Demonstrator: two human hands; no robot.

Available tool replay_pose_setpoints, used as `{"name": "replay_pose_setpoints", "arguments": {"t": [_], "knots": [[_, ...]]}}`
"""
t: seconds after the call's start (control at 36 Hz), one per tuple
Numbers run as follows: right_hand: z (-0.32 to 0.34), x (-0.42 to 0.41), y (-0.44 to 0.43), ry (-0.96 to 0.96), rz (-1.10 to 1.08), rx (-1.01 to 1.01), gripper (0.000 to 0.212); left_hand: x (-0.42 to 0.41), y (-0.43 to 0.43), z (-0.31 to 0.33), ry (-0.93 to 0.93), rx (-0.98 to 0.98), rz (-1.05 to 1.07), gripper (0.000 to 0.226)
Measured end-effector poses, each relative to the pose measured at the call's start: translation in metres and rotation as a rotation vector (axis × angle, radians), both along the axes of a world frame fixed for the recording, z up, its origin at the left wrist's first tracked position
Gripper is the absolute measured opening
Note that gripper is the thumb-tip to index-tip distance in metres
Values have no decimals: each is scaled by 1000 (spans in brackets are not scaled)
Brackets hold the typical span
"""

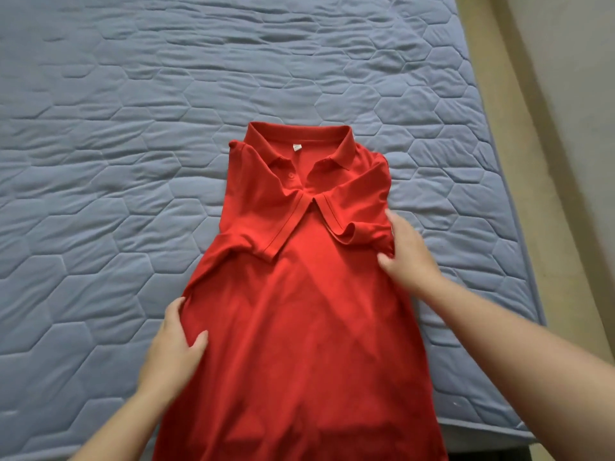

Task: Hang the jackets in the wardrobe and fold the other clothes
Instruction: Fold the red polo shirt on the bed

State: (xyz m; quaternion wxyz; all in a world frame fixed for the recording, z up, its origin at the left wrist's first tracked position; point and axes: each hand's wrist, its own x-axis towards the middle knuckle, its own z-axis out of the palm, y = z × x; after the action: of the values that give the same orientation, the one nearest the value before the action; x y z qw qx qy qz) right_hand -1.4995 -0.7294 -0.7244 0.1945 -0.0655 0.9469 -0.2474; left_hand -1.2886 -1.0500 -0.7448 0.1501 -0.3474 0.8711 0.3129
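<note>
Head view. Nearest the camera: the lower body of the red polo shirt [299,327], which runs off the near edge of frame, so its hem is not visible. The shirt lies front-up on the blue quilted bed [133,111], collar [299,138] at the far end. Both sleeves are already turned in across the chest: left sleeve [263,234], right sleeve [356,211].

Left grip [176,341] grasps the shirt's left side edge, thumb on top and fingers tucked out of sight under the cloth. Right grip [409,251] lies against the right side edge just below the folded sleeve, thumb on the fabric. Cannot tell whether it pinches or only presses.

Judgement: the folding step is in hand and the side folds are under way. The next move calls for squaring both long edges parallel, then bringing the lower half up toward the collar.

Room: broad open bed to the left and far. The bed's right edge and the floor [549,94] are near the right grip.
</note>
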Motion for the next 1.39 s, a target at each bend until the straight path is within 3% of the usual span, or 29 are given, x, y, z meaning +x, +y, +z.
{"name": "replay_pose_setpoints", "arguments": {"t": [0.08,0.17,0.22,0.28,0.36,0.44,0.56,0.64,0.75,0.83,1.0,1.17,1.25,1.39], "knots": [[-9,-23,-8,-79,-47,90,64,0,4,-7,19,-30,43,64],[-9,-14,-8,134,64,237,40,3,6,-10,39,-40,88,61],[-12,5,2,199,265,411,52,9,7,-11,45,-27,126,57],[-15,27,18,121,296,494,71,19,6,-10,28,10,177,46],[-16,67,43,-131,-69,207,82,42,6,-6,-48,88,198,19],[-11,118,60,-396,-355,-77,60,68,7,2,-131,237,203,11],[-2,179,78,-816,-517,-260,31,99,12,19,-220,412,290,16],[10,203,90,-843,-458,-200,22,124,14,32,-303,483,280,12],[29,225,108,-836,-410,-155,9,157,13,47,-339,410,252,7],[49,239,123,-840,-490,-91,20,176,20,65,-367,374,218,7],[121,255,142,-959,-603,-101,22,203,37,126,-552,564,353,8],[199,251,162,-1222,-674,-178,13,207,17,206,-953,925,239,14],[224,220,155,-1143,-769,-325,20,178,4,236,-825,1043,339,17],[241,118,97,-761,-921,-625,17,67,-9,253,-160,1049,558,23]]}}
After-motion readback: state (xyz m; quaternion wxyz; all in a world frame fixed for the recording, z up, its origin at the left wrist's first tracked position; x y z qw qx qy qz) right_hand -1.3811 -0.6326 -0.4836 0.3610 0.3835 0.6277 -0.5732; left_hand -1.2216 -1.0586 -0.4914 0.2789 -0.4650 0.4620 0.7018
